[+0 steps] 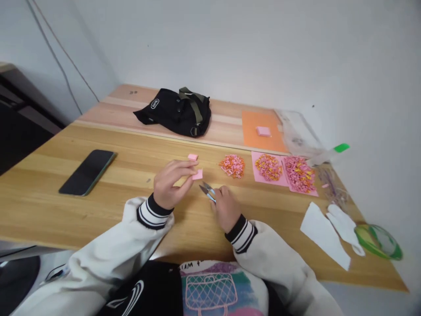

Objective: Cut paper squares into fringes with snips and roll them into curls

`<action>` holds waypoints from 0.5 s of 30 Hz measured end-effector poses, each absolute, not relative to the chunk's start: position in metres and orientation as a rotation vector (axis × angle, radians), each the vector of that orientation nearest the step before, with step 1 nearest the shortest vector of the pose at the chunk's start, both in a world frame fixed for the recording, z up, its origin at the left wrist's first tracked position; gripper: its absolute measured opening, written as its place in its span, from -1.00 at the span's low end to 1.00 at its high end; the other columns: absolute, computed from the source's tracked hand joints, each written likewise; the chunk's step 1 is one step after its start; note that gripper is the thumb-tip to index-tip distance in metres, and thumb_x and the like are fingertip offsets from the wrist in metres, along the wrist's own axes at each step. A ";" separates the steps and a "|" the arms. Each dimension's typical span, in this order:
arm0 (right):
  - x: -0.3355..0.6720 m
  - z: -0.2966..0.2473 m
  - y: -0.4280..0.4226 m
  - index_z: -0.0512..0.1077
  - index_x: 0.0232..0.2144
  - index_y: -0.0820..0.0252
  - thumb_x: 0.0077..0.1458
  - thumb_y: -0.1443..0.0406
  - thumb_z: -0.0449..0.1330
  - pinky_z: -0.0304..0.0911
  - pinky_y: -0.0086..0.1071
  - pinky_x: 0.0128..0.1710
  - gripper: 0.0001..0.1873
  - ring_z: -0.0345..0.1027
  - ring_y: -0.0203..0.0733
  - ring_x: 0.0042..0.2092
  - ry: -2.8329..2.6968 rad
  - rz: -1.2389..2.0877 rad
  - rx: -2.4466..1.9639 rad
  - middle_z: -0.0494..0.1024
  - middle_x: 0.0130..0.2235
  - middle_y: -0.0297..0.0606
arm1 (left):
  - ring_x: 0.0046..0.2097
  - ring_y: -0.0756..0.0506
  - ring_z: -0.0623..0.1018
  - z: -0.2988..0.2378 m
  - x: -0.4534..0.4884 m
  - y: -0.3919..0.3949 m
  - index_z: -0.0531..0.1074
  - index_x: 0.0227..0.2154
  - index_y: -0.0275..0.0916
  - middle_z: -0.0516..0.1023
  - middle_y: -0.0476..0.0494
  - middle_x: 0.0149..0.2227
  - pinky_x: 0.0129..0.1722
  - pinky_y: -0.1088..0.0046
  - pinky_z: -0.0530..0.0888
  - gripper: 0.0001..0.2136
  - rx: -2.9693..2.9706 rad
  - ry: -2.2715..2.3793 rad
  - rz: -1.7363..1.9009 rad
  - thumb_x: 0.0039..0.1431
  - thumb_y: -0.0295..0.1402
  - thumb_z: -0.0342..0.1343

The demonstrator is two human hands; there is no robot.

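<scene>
While the left hand (170, 182) is pinching a small pink paper piece (198, 175) between thumb and fingers above the counter (189, 228), the right hand (227, 208) is gripping a pair of snips (208, 190), blades slightly apart and pointing at that paper from just beside it. So yeah, in the head view both hands are holding something, fingers closed in pretty narrow. Another little pink block (192, 156) is sitting just past the left fingers.

Beyond the snips and to the right, a loose pile of pink and orange bits (232, 166) is lying straight on the counter. Next along, two pink sheets (258, 177) are carrying heaps of similar bits (269, 167), some yellow.

Further back, an orange sheet (251, 131) is holding a small pink stack (263, 131), and a black bag (174, 112) is lying near the wall (230, 52). Over left, a dark phone (87, 172) is lying flat. Way off right, some white pieces (325, 237) are resting beside a green roll (368, 239).
</scene>
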State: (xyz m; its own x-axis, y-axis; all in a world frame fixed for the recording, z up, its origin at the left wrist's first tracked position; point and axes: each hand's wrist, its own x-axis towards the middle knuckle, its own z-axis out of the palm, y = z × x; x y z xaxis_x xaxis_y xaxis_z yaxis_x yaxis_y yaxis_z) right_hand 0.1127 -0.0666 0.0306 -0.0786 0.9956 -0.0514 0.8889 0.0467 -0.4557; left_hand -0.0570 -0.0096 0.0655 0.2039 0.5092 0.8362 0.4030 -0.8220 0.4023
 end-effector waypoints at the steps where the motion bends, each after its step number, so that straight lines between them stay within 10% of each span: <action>1: 0.114 0.034 -0.069 0.45 -0.22 0.34 0.04 0.45 0.15 0.26 -0.06 -0.07 -0.79 0.34 0.12 -0.05 -2.087 0.516 -1.906 0.47 -0.13 0.10 | -0.20 -0.11 0.60 0.072 -0.057 -0.016 0.48 -0.35 -0.31 0.62 -0.30 -0.22 -0.20 0.33 0.51 -0.83 2.497 0.869 1.730 -0.02 -0.65 0.19; 5: 0.123 0.060 -0.077 0.46 -0.26 0.24 0.12 0.29 0.14 0.25 -0.16 -0.04 -0.84 0.35 -0.05 -0.10 -2.040 0.637 -1.531 0.50 -0.16 -0.08 | -0.22 -0.13 0.57 0.092 -0.058 -0.037 0.48 -0.32 -0.30 0.62 -0.29 -0.19 -0.27 0.34 0.50 -0.79 2.859 0.906 1.847 -0.06 -0.61 0.25; 9: 0.121 0.105 -0.077 0.41 -0.39 0.21 0.22 0.08 0.03 0.21 -0.40 -0.43 -0.66 0.27 -0.31 -0.45 -1.602 1.247 -0.892 0.43 -0.46 -0.31 | -0.20 -0.13 0.56 0.116 -0.055 -0.047 0.50 -0.24 -0.25 0.62 -0.21 -0.18 -0.26 0.33 0.48 -0.76 3.026 1.022 1.940 -0.03 -0.53 0.27; 15: 0.104 0.152 -0.055 0.34 -0.50 0.19 0.21 0.15 0.09 0.10 -0.47 -0.54 -0.70 0.15 -0.38 -0.55 -1.292 1.164 -0.616 0.30 -0.58 -0.41 | -0.19 -0.14 0.52 0.157 -0.036 -0.037 0.52 -0.19 -0.27 0.59 -0.20 -0.20 -0.24 0.32 0.45 -0.73 3.054 1.034 2.155 -0.01 -0.45 0.28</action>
State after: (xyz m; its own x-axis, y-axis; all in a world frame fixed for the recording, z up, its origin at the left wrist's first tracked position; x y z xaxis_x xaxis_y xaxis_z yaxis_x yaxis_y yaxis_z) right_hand 0.1035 -0.0554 0.1519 -0.1292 0.9044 0.4065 -0.3103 0.3525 -0.8829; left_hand -0.0363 -0.0366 0.1573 0.3386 -0.0077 0.9409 0.7386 -0.6173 -0.2709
